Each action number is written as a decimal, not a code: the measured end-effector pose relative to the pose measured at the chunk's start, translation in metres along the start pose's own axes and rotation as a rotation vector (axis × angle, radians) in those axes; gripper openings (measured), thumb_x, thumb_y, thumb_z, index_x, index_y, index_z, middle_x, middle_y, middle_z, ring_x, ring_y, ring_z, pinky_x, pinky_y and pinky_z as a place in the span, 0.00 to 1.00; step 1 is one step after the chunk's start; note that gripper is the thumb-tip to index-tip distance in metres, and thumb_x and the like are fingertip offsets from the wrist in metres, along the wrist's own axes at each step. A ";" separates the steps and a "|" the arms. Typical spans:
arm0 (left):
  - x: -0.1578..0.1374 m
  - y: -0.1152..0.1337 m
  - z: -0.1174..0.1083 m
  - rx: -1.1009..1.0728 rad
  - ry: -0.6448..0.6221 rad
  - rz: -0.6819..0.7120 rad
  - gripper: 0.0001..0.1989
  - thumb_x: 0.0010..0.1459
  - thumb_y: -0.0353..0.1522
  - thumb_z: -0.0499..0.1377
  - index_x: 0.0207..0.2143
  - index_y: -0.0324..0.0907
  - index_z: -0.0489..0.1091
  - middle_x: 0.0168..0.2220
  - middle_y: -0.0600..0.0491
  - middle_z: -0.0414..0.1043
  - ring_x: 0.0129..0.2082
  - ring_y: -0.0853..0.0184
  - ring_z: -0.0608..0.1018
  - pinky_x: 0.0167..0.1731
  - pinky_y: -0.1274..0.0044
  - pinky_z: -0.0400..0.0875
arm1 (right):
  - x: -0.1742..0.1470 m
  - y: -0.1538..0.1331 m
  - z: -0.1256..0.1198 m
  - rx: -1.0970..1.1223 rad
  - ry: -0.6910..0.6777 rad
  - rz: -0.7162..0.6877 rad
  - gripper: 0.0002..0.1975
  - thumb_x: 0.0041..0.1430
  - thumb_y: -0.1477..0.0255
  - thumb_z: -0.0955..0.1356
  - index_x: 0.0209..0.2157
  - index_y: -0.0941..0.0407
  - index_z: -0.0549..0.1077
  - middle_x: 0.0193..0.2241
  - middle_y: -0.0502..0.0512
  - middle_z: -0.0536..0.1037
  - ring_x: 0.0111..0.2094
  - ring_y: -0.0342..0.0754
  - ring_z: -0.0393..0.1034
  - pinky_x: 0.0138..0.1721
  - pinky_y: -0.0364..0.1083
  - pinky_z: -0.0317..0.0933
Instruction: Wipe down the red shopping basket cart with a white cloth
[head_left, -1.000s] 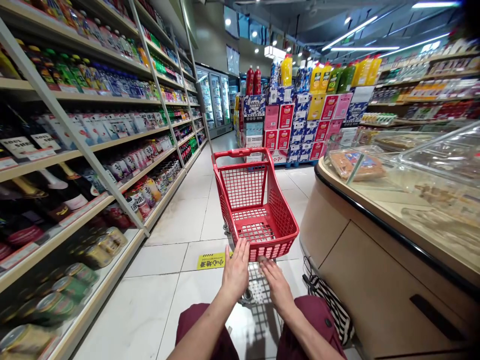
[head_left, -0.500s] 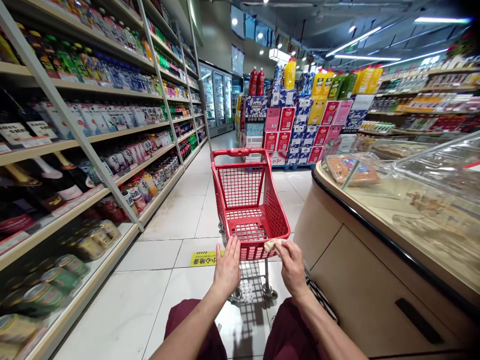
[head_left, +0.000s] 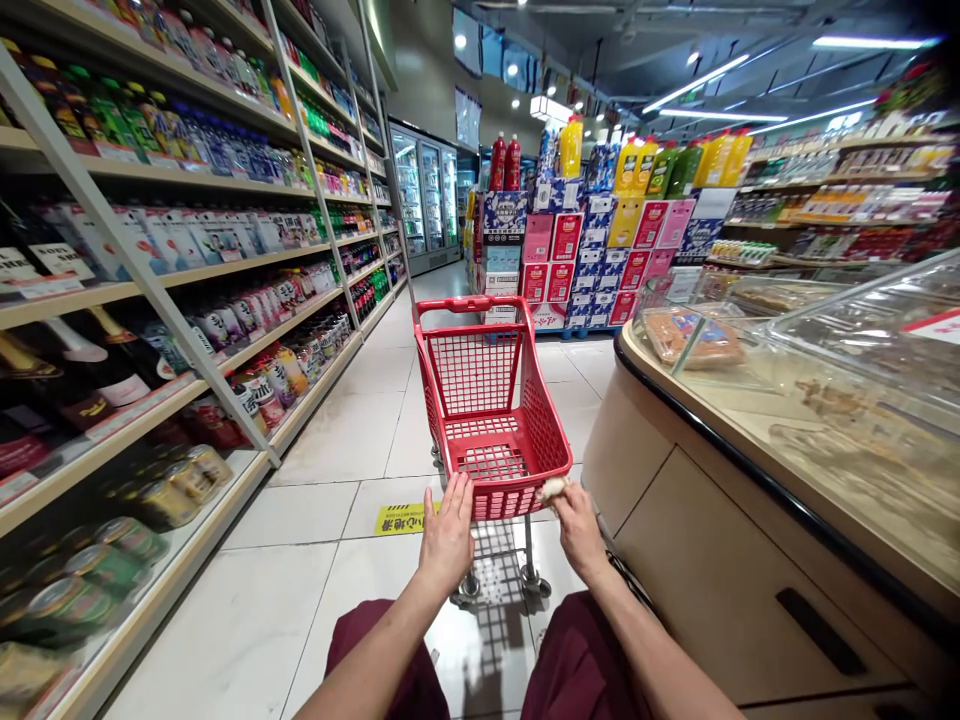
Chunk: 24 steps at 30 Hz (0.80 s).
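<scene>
A red plastic shopping cart (head_left: 525,440) with a lattice basket stands right in front of me. My left hand (head_left: 448,535) lies with straight fingers against the left part of its near rim, the thumb held apart. At the right corner of the same rim, my right hand (head_left: 577,525) is closed on a crumpled whitish cloth (head_left: 555,488), which is pressed to the plastic. Part of the cloth is hidden by my fingers. The basket has nothing in it that I can see.
Drink shelves (head_left: 225,260) run along the left. A display counter (head_left: 697,480) with packaged food stands close on the right. Stacked drink cartons (head_left: 577,255) rise beyond the cart. A yellow floor sticker (head_left: 399,519) lies left of the cart.
The cloth in my right hand has slid a little to the right along the rim, to its corner. My left hand stays on the rim. The whole view has shifted slightly.
</scene>
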<state>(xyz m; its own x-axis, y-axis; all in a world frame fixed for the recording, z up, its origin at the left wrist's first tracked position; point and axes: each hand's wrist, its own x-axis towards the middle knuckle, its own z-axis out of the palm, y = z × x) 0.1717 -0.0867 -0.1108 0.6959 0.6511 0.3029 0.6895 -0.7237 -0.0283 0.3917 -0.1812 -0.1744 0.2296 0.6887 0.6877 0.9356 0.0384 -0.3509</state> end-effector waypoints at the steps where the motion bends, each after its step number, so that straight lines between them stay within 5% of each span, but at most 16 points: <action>1: 0.000 0.000 0.000 0.000 0.000 0.004 0.34 0.46 0.24 0.48 0.59 0.37 0.47 0.61 0.50 0.47 0.61 0.62 0.49 0.57 0.57 0.45 | -0.006 0.001 0.002 0.001 -0.052 -0.018 0.15 0.59 0.75 0.57 0.37 0.54 0.73 0.38 0.55 0.71 0.43 0.48 0.62 0.42 0.48 0.61; 3: 0.000 -0.001 0.000 0.000 0.002 0.015 0.34 0.46 0.25 0.48 0.59 0.37 0.47 0.61 0.49 0.48 0.61 0.63 0.49 0.57 0.57 0.44 | -0.014 0.005 0.003 -0.010 -0.037 -0.014 0.15 0.59 0.75 0.57 0.37 0.55 0.73 0.37 0.56 0.71 0.41 0.48 0.63 0.40 0.47 0.62; 8: 0.000 0.001 0.002 0.015 0.017 -0.002 0.34 0.47 0.25 0.48 0.59 0.36 0.47 0.61 0.49 0.47 0.61 0.62 0.48 0.57 0.58 0.44 | 0.007 -0.006 -0.005 -0.015 0.254 0.064 0.17 0.59 0.75 0.56 0.44 0.55 0.70 0.45 0.59 0.67 0.49 0.52 0.57 0.48 0.55 0.57; 14: -0.001 0.001 0.004 0.022 0.030 0.015 0.34 0.47 0.25 0.48 0.59 0.37 0.47 0.61 0.48 0.48 0.61 0.62 0.48 0.57 0.57 0.44 | 0.033 -0.028 -0.005 0.020 0.109 -0.066 0.18 0.59 0.77 0.56 0.48 0.53 0.67 0.45 0.57 0.69 0.49 0.49 0.58 0.48 0.53 0.58; 19: -0.002 0.004 0.009 0.027 0.056 -0.013 0.34 0.48 0.27 0.48 0.59 0.37 0.46 0.61 0.48 0.48 0.62 0.61 0.46 0.57 0.58 0.43 | 0.049 -0.030 0.002 -0.137 0.171 0.102 0.21 0.56 0.79 0.55 0.48 0.55 0.68 0.46 0.59 0.69 0.50 0.53 0.57 0.49 0.57 0.53; 24: -0.003 0.004 0.011 0.012 0.060 -0.012 0.34 0.48 0.26 0.48 0.60 0.36 0.45 0.61 0.47 0.47 0.62 0.61 0.45 0.57 0.57 0.42 | 0.040 -0.061 0.024 -0.113 -0.023 -0.088 0.23 0.55 0.81 0.56 0.50 0.53 0.65 0.50 0.56 0.68 0.55 0.51 0.53 0.54 0.57 0.47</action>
<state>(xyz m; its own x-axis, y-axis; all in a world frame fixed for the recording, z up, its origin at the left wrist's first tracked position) 0.1744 -0.0890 -0.1226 0.6745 0.6445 0.3602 0.7002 -0.7131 -0.0352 0.3369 -0.1385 -0.1408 0.1408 0.7027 0.6974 0.9763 0.0184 -0.2156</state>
